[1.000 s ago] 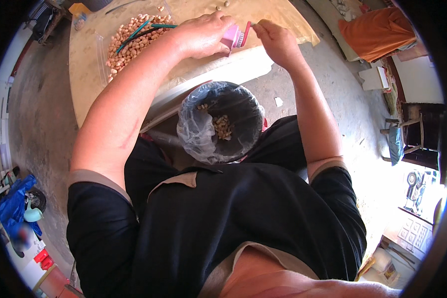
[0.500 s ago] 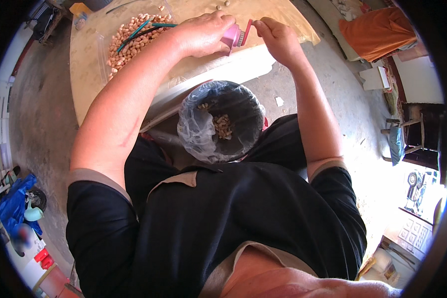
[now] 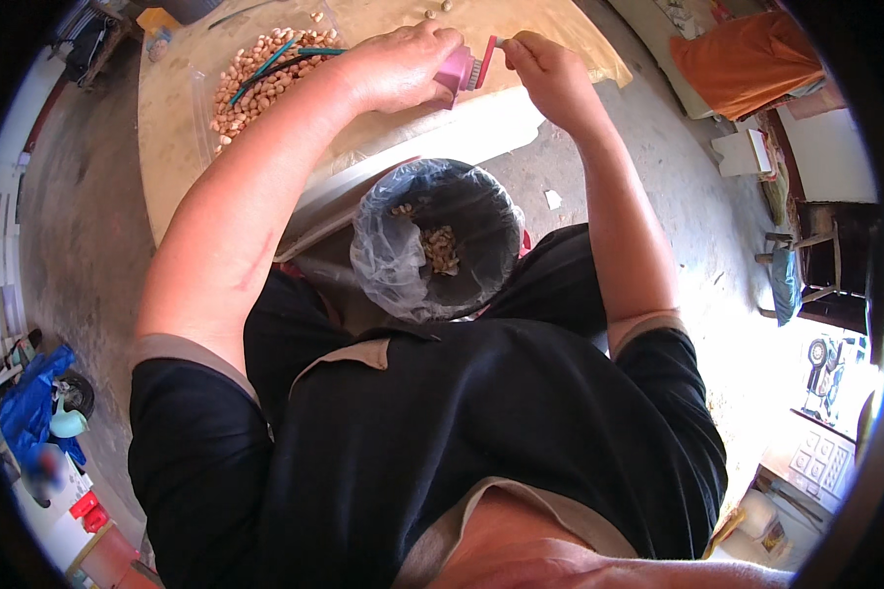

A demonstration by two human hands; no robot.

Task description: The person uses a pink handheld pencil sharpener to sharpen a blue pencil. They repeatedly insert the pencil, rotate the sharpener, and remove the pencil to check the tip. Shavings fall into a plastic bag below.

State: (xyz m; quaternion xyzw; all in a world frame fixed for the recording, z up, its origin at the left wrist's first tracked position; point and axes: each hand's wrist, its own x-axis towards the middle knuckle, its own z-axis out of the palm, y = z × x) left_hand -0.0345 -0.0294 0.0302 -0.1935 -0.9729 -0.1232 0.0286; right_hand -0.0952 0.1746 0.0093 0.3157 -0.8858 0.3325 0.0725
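Note:
Over the near edge of the table, my left hand (image 3: 403, 67) wraps round a small pink hand-crank tool (image 3: 454, 73) with a grey ridged ring on its right side. Its working part is hidden under my fingers. My right hand (image 3: 552, 83) pinches the handle at the end of the red crank arm (image 3: 486, 61). Left of my left wrist, a clear tray (image 3: 202, 123) holds many pinkish-tan nuts (image 3: 250, 74) that look like peanuts. Thin teal and black sticks (image 3: 265, 71) lie on top of them.
A bin (image 3: 491, 187) with a clear liner stands between my knees, shell-like scraps (image 3: 440, 250) inside. The table (image 3: 177, 187) has a pale cover and two small round pieces at its far side. Orange cloth (image 3: 746, 64) lies at far right; a blue bag (image 3: 31, 393) sits at left.
The crank arm has turned very slightly, its upper end shifting left, with my right hand still at its handle. My left hand and the pink tool stay almost in place.

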